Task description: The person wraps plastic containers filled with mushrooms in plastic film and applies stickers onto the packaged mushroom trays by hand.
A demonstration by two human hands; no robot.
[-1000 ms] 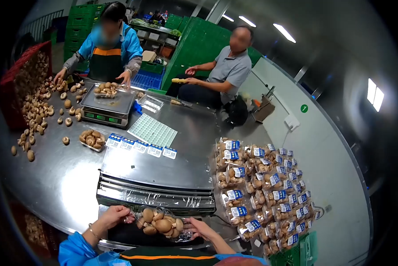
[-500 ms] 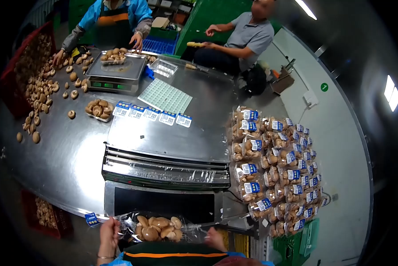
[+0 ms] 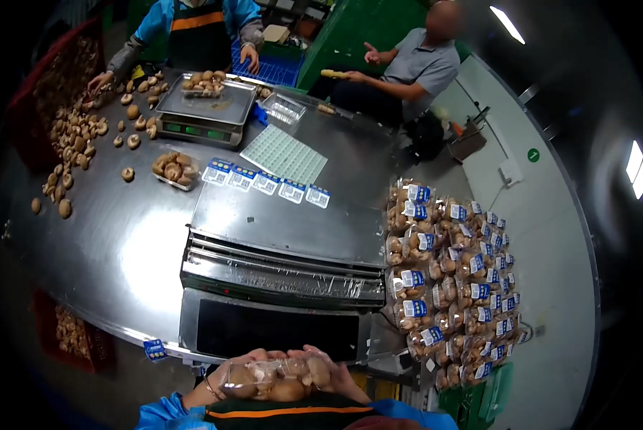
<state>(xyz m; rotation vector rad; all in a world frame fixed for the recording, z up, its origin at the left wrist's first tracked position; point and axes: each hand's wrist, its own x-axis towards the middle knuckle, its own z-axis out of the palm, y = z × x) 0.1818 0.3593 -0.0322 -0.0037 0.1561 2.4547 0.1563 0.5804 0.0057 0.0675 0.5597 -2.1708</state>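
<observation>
Close to my body at the bottom, a pack of brown mushrooms in clear film is tilted between my hands. My left hand grips its left end, and my right hand holds the right end. Fingers of both hands curl round the far side, partly hidden by the pack. Just beyond lies the black plate of the wrapping machine, with its film rollers behind it. A blue label hangs at the table edge left of my left hand.
Wrapped, labelled mushroom packs are stacked at right. Labels, a sticker sheet, an unwrapped mushroom tray and a scale occupy the table. Loose mushrooms spill from a red crate. Two people are across the table.
My hands have moved together onto the mushroom pack from the stretched film ends, and the pack has tilted. The view has shifted. The co-worker's hand has moved away from the scale.
</observation>
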